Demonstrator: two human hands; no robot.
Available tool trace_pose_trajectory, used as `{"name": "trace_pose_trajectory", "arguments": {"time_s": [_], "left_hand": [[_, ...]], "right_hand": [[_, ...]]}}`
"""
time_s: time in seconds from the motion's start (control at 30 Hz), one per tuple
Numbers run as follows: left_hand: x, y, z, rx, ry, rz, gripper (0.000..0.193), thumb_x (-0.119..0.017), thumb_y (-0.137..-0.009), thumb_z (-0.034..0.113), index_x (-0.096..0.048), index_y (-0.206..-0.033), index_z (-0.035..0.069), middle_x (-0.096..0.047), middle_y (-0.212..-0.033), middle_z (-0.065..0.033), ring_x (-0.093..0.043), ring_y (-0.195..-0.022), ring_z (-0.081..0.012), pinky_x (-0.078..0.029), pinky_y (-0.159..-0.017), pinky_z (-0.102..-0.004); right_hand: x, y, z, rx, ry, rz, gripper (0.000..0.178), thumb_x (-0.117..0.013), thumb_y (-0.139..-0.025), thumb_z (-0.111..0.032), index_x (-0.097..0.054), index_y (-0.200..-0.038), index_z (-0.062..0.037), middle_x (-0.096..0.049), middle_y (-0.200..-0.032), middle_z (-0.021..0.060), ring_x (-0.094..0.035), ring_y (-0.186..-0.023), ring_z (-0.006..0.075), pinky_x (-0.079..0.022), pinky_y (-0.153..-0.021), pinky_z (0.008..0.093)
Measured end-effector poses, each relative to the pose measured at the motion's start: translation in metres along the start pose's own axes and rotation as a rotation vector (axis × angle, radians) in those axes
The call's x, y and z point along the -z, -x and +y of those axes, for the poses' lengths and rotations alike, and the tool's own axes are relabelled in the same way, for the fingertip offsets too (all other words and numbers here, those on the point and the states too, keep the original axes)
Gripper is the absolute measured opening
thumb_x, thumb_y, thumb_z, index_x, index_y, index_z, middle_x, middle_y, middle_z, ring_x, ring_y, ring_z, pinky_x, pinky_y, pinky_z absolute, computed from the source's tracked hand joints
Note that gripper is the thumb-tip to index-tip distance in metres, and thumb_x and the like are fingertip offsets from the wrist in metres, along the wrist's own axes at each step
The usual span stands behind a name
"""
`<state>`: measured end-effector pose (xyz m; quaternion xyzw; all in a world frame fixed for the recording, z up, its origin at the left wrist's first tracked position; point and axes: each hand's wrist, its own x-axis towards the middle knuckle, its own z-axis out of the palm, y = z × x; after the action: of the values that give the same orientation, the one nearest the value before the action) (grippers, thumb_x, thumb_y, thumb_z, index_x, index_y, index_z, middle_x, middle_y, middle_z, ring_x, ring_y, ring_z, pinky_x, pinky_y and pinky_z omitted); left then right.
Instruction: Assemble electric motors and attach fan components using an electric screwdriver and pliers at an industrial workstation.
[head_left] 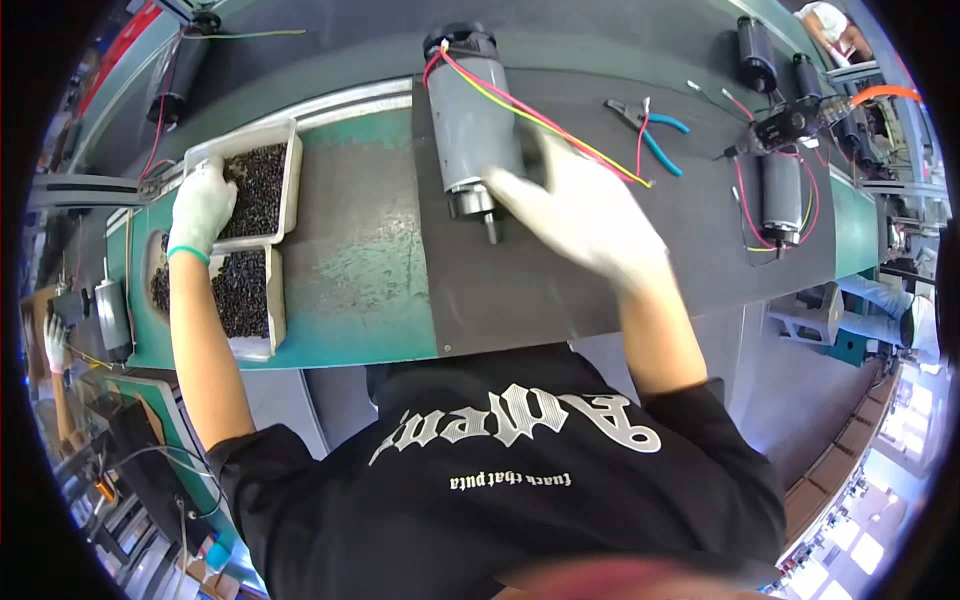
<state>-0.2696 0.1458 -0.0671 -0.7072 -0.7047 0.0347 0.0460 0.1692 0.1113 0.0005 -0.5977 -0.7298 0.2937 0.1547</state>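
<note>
My left hand (203,208), in a white glove with a green cuff, reaches into the upper pale bin (292,190) of small black parts (258,180). Its fingers are bent together among the parts; whether they pinch any is hidden. A grey cylindrical motor (465,125) lies ahead on the black mat, its shaft toward me and its red and yellow wires trailing right. My right hand (585,205), also white-gloved and blurred, is beside the motor's shaft end. Its thumb is stretched out apart from the fingers, near or against the casing; contact cannot be made out.
A lower bin (276,300) holds more black parts. Blue-handled pliers (655,140) lie right of the motor. Farther right are a power screwdriver (790,125) with an orange cord and another wired motor (780,195). A co-worker's gloved hand (55,342) shows at far left.
</note>
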Motion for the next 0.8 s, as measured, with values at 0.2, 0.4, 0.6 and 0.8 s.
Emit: {"name": "trace_pose_trajectory", "arguments": {"time_s": [0.2, 0.4, 0.6, 0.8], "left_hand": [[0.003, 0.008, 0.002, 0.030, -0.024, -0.018, 0.034, -0.058, -0.081, 0.015, -0.055, -0.110, -0.002, -0.063, -0.104, -0.0257, -0.061, -0.098, -0.0405, -0.048, -0.087, -0.0462], [-0.003, 0.013, 0.009, 0.043, -0.047, 0.060, 0.033, -0.055, -0.085, 0.019, -0.053, -0.111, 0.000, -0.065, -0.096, -0.0227, -0.063, -0.092, -0.0385, -0.051, -0.079, -0.0462], [0.061, 0.054, 0.049, 0.169, 1.177, 0.200, 0.022, -0.056, -0.093, 0.019, -0.056, -0.107, 0.003, -0.057, -0.079, -0.0065, -0.054, -0.063, -0.0117, -0.043, -0.057, -0.0236], [0.094, 0.106, 0.198, -0.308, 2.716, -0.047, 0.021, -0.059, -0.094, 0.019, -0.057, -0.110, 0.005, -0.051, -0.084, -0.0009, -0.037, -0.057, -0.0041, -0.034, -0.054, -0.0189]], "right_hand": [[0.129, 0.037, 0.110, 0.290, -0.227, 1.435, 0.033, -0.062, -0.090, -0.012, -0.054, -0.118, 0.0044, -0.063, -0.102, 0.0082, -0.060, -0.085, 0.0148, -0.051, -0.076, 0.0277], [0.194, -0.017, 0.212, 0.138, -1.070, 0.187, 0.048, -0.062, -0.090, -0.011, -0.046, -0.135, -0.0049, -0.062, -0.107, 0.0041, -0.057, -0.090, 0.0109, -0.048, -0.079, 0.0279], [0.183, -0.033, 0.227, 0.262, -0.628, 0.223, 0.025, -0.056, -0.088, -0.003, -0.060, -0.113, -0.0029, -0.063, -0.106, 0.0098, -0.059, -0.100, 0.0211, -0.046, -0.092, 0.0339], [0.097, 0.045, 0.006, 0.801, -1.517, 0.228, 0.028, -0.066, -0.077, -0.006, -0.060, -0.103, 0.0030, -0.064, -0.102, 0.0178, -0.066, -0.089, 0.0261, -0.054, -0.082, 0.0373]]}}
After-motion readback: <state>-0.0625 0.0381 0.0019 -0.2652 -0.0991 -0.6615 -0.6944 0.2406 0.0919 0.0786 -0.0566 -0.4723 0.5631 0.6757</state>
